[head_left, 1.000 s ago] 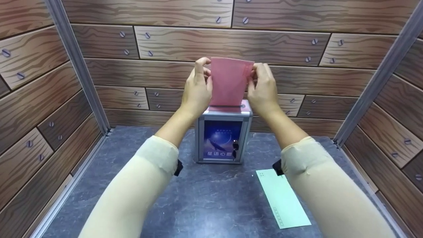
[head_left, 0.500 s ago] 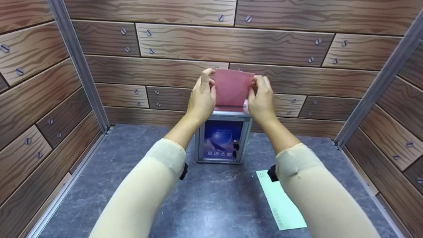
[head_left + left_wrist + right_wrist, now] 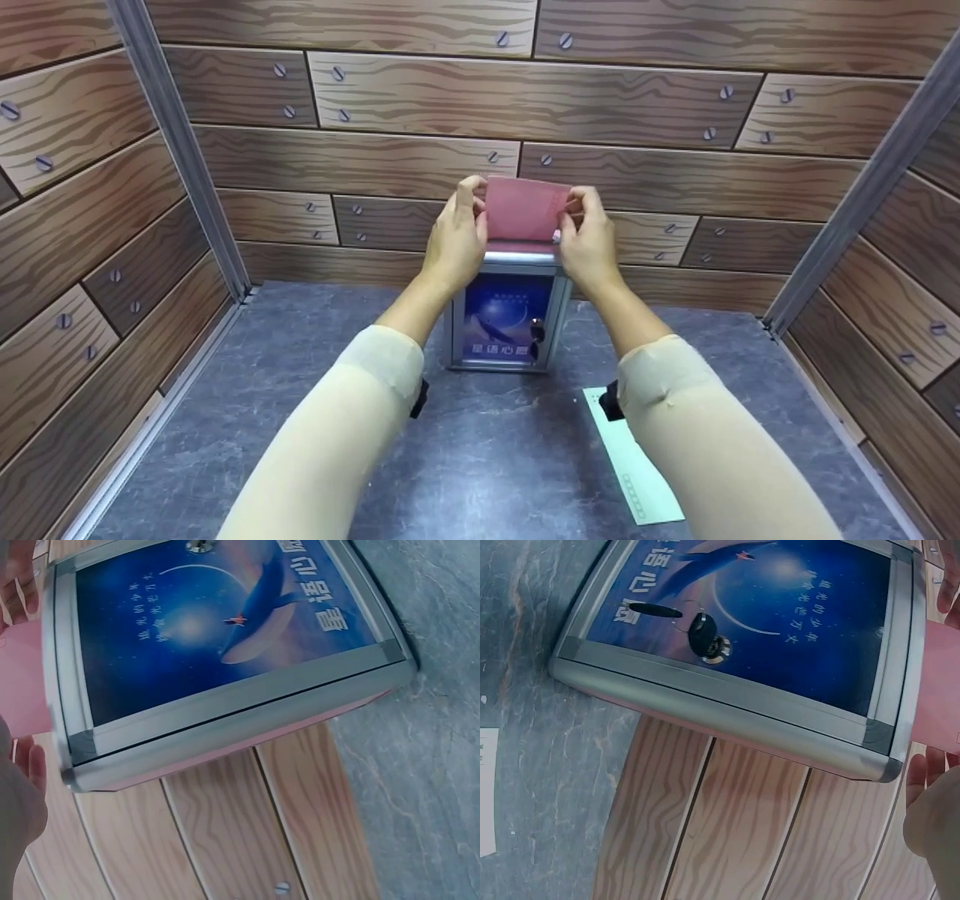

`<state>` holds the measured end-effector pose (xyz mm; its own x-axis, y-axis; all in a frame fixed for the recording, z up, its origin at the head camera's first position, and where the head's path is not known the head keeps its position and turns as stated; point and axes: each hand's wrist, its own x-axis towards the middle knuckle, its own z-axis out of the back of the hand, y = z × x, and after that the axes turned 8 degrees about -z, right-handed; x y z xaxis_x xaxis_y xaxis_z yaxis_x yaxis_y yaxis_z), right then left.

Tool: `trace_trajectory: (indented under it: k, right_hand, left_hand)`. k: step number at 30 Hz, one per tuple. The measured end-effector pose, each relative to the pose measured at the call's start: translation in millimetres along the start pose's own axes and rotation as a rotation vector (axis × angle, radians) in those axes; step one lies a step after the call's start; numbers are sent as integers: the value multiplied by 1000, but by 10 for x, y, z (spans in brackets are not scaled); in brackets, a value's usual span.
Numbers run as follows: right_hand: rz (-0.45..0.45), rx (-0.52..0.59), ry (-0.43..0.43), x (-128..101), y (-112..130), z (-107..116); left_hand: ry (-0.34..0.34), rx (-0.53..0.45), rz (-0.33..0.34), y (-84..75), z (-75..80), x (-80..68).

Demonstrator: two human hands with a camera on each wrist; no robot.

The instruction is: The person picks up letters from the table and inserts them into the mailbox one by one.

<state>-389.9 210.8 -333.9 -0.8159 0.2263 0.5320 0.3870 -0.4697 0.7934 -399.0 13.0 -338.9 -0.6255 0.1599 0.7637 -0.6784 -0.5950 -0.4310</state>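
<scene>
A pink envelope (image 3: 525, 210) stands upright in the slot on top of a grey-framed box (image 3: 504, 319); its lower part is hidden inside. My left hand (image 3: 456, 236) pinches the envelope's left edge, while my right hand (image 3: 589, 240) pinches the right edge. Both hands are just above the box's top. The box's front carries a dark blue picture with a whale and white characters. Keys (image 3: 702, 634) hang from its lock, clearest in the right wrist view. In the left wrist view the envelope (image 3: 22, 679) meets the box's top edge.
A pale green envelope (image 3: 626, 465) lies flat on the dark marbled table (image 3: 457, 450), partly under my right forearm. Wood-patterned walls (image 3: 405, 97) with grey metal corner posts (image 3: 176, 142) enclose the back and sides.
Both hands have moved down with the pink envelope, and less of it shows above the box's slot. The box and the green envelope have stayed in place.
</scene>
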Motion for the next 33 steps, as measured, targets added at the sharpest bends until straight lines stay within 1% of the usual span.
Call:
trace_trajectory:
  k: [5, 9, 15, 18, 24, 26, 28, 33]
  right_hand:
    - [-2, -21, 2, -30, -71, -36]
    - [-12, -39, 5, -43, -116, -54]
    - [-43, -78, 27, -40, -169, -72]
    - [-56, -101, 30, -34, -191, -77]
    - [-67, -123, 26, -44, -245, -107]
    - [-67, -113, 17, -48, -257, -121]
    - [-71, -81, -2, -55, -266, -137]
    - [-67, 49, -87, -82, -283, -170]
  left_hand:
    - [-13, 12, -6, 77, -59, -62]
    - [-20, 20, 3, 125, -104, -103]
    - [-16, 70, 0, 171, -150, -143]
    - [1, 88, 17, 187, -159, -151]
    - [20, 87, 61, 243, -178, -191]
    - [16, 85, 62, 257, -187, -202]
    - [8, 86, 55, 266, -196, -211]
    - [1, 77, 34, 269, -212, -229]
